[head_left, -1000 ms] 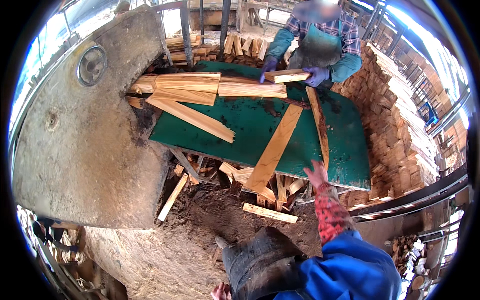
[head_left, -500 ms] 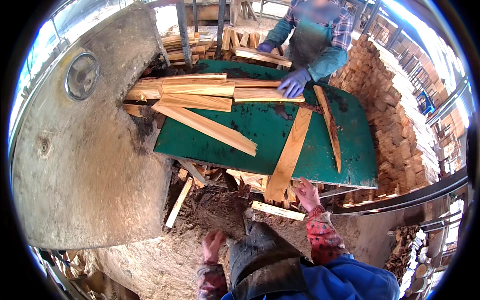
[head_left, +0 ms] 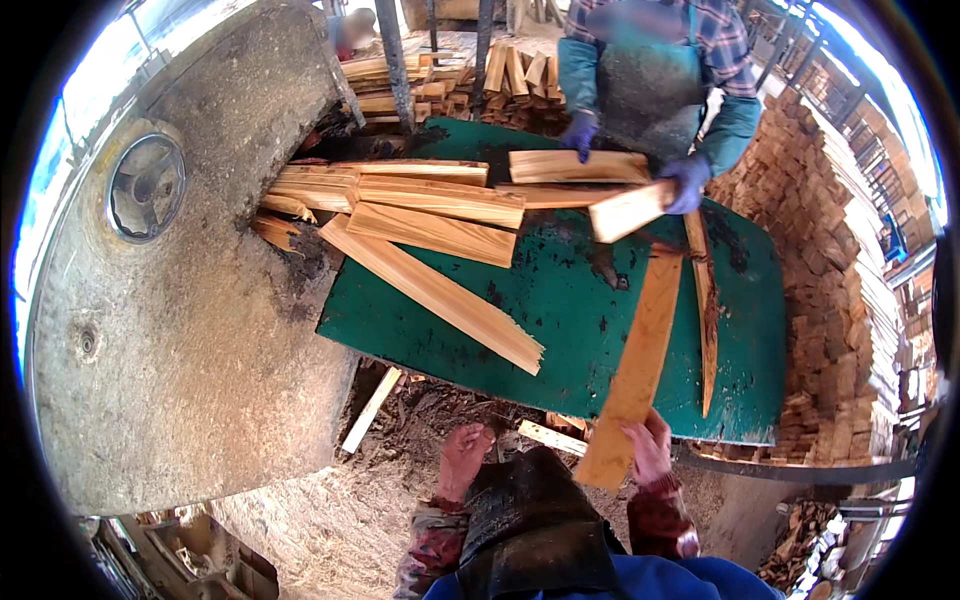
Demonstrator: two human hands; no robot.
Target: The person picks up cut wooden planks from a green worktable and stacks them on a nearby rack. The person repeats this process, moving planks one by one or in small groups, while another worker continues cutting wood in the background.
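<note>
A long flat wooden board (head_left: 638,360) slants across the green tabletop (head_left: 430,320), its near end jutting past the front edge toward me. My right hand (head_left: 650,452) grips the right side of that near end, thumb on top. My left hand (head_left: 465,458) is held beside the dark apron (head_left: 535,505), fingers curled in, with nothing seen in them. Left of the board lies a pale plank (head_left: 440,295) with a splintered end. To its right is a narrow bark-edged strip (head_left: 703,310).
Across the table, a co-worker's gloved hand (head_left: 686,184) holds a short wooden block (head_left: 630,212); the other glove (head_left: 580,135) touches another board (head_left: 575,166). Several boards (head_left: 440,205) lie by a large upright slab (head_left: 200,330) with a handwheel (head_left: 146,187). Stacked wood (head_left: 815,280) stands at right.
My right hand has closed on the board's near end, which now sits nearer me. My left hand has risen slightly. The co-worker has lifted a block. The whole view has shifted.
</note>
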